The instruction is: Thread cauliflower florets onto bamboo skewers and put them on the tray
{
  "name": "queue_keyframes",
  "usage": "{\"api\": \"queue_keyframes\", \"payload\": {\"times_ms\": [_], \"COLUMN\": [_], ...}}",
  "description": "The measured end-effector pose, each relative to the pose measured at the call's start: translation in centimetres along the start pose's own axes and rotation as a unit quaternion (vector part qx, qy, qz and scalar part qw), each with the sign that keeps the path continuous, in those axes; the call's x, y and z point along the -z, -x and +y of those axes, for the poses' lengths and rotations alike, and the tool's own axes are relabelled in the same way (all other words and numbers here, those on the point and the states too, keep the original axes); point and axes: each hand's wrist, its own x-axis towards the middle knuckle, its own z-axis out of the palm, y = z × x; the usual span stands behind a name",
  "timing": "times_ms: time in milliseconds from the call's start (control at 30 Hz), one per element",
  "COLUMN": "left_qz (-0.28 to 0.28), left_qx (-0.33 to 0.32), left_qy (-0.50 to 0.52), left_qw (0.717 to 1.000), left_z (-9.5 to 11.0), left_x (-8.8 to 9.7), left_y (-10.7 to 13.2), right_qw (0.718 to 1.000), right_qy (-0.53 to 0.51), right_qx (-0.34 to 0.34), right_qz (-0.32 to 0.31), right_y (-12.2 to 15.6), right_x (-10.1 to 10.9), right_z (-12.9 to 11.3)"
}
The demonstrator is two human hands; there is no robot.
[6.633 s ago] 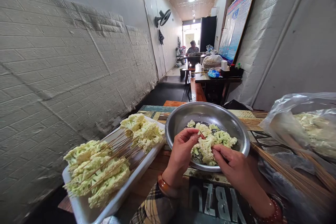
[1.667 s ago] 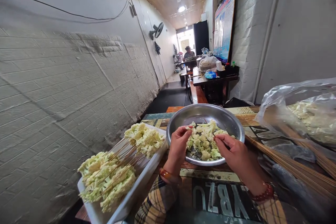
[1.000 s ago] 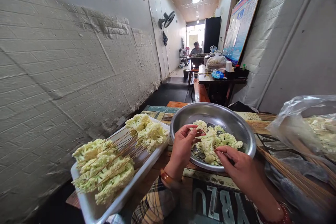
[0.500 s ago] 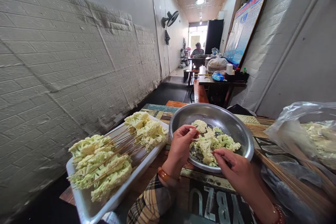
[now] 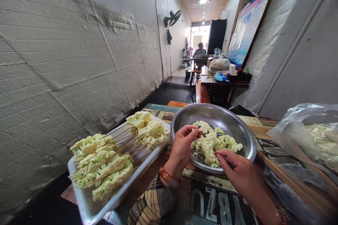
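A wide steel bowl (image 5: pixel 241 126) holds loose cauliflower florets (image 5: pixel 208 144). Over its left side, my left hand (image 5: pixel 182 146) is closed in a pinch, with a small pale piece of cauliflower showing at the fingertips. My right hand (image 5: pixel 237 170) reaches over the bowl's front rim, thumb and forefinger pressed together beside the florets; whatever it pinches is too small or hidden to make out. To the left, a white tray (image 5: pixel 120 197) carries cauliflower skewers (image 5: pixel 105 168) laid in two groups, their thin sticks crossing the middle.
Bare bamboo sticks (image 5: pixel 287 179) lie right of the bowl, by a clear plastic bag (image 5: pixel 293 123) with more cauliflower. Beneath is a patterned wooden table (image 5: pixel 211 182). Farther back, a second table (image 5: pixel 208 79) bears bags and a tissue box; a person (image 5: pixel 200 51) sits beyond it.
The view has shifted very slightly. Both hands keep nearly the same pinched pose over the bowl, and the tray and florets look unchanged.
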Motion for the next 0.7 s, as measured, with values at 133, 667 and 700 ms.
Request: {"api": "queue_keyframes", "payload": {"times_ms": [133,667,700], "left_qz": [0.001,0.002,0.003], "left_qx": [-0.002,-0.075,-0.078], "left_qy": [0.003,-0.127,-0.136], "left_qw": [1.0,0.989,0.988], "left_z": [0.12,0.0,0.02], "left_x": [-0.05,0.19,0.23], "left_y": [0.03,0.32,0.35], "right_qw": [1.0,1.0,1.0], "right_qy": [-0.005,0.012,0.013], "right_qx": [-0.009,-0.006,-0.006], "right_qz": [-0.006,-0.008,-0.005], "right_y": [0.07,0.44,0.45], "right_x": [0.02,-0.58,-0.61], "right_z": [0.0,0.39,0.39]}}
